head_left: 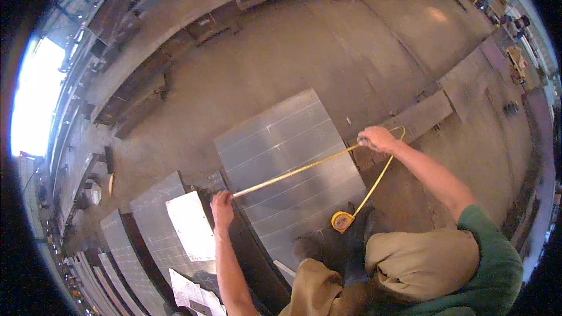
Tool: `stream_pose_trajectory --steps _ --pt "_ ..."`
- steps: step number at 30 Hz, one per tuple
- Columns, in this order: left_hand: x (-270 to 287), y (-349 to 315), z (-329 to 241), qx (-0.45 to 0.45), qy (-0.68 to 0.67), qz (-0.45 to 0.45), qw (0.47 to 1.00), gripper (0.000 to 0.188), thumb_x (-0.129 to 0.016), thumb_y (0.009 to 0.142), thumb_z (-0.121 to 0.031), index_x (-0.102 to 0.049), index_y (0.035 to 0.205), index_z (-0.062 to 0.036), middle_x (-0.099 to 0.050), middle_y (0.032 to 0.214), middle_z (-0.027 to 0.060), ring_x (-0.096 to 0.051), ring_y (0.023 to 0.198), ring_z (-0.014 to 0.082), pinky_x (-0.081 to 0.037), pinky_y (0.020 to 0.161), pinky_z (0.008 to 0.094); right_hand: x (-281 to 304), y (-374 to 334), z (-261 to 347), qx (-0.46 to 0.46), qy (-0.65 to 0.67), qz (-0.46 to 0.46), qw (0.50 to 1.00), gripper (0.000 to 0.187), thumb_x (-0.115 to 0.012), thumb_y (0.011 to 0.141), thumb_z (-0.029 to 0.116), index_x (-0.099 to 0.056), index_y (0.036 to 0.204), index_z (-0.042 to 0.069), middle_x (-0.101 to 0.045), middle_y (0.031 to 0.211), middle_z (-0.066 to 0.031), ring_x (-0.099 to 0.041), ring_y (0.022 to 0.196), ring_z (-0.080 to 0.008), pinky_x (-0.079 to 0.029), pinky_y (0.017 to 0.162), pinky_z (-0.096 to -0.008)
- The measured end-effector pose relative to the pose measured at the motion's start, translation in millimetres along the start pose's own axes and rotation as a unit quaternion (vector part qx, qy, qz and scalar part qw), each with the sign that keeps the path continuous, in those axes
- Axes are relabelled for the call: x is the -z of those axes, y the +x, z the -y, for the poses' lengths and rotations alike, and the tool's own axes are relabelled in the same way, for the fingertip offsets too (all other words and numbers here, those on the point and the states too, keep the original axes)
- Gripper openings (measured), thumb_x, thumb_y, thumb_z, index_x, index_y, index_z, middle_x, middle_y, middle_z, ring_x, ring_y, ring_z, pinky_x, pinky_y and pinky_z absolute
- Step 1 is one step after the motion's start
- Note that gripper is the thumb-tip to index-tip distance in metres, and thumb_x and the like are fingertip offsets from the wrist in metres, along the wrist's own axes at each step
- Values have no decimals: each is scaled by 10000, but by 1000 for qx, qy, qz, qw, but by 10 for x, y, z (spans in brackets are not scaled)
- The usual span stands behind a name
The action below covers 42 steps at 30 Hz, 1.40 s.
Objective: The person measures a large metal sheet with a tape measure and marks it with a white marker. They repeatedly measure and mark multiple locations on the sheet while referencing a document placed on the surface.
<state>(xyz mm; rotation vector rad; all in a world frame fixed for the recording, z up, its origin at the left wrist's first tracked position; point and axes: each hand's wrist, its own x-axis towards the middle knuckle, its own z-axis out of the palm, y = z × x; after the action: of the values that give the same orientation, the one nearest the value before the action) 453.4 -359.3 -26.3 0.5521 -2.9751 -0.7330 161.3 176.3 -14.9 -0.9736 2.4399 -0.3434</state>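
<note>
A yellow tape measure blade (298,169) runs stretched across a grey metal plate (275,123) marked with several thin parallel lines. My left hand (222,205) pinches the blade's end at the plate's left edge. At the right edge my right hand (376,139) grips the blade farther along, fingers closed round it. Beyond that hand the blade bends back sharply and comes down to its yellow case (342,221), which rests near my knees at the plate's near right corner.
White sheets (191,226) lie on another lined metal plate (155,199) to the left, with more plates beyond it. Long steel beams (193,20) stand across the far side of the concrete floor (281,47). A flat steel strip (430,114) lies at right.
</note>
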Motion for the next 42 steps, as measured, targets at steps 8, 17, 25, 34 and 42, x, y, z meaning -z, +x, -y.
stream_pose_trajectory --steps 8,17,25,34,42 --pt "-103 199 -21 -1 -50 -3 999 63 -634 890 -110 -667 921 -66 -656 882 92 -603 919 317 -440 811 448 102 104 62 9 -14 -40 999 172 -643 906 231 -637 1041 125 -630 908 -121 -624 927 -352 -495 781 -467" --pt "-62 179 45 25 -34 12 999 95 -649 892 -146 -669 927 -59 -653 929 83 -589 967 318 -433 842 450 5 248 170 -37 -33 -135 990 126 -554 949 208 -617 1053 174 -600 950 -127 -631 861 -383 -512 698 -498" --pt "-42 184 95 43 -37 37 998 117 -676 881 -194 -679 914 -82 -635 901 61 -586 955 288 -404 878 446 -119 271 232 -6 21 -147 989 143 -539 963 205 -603 1079 152 -588 971 -134 -618 869 -395 -516 704 -483" --pt "-38 245 -51 28 -15 40 999 133 -708 854 -202 -684 897 -78 -634 894 67 -583 943 298 -379 940 468 -96 231 223 -12 20 -138 990 137 -528 977 164 -609 1085 143 -567 978 -143 -603 875 -403 -507 697 -480" --pt "-1 260 -104 28 17 58 998 134 -724 833 -176 -684 888 -62 -636 881 77 -585 926 295 -366 970 471 -122 280 195 -13 31 -146 989 153 -557 951 123 -610 1094 133 -544 955 -164 -591 847 -416 -496 680 -484"
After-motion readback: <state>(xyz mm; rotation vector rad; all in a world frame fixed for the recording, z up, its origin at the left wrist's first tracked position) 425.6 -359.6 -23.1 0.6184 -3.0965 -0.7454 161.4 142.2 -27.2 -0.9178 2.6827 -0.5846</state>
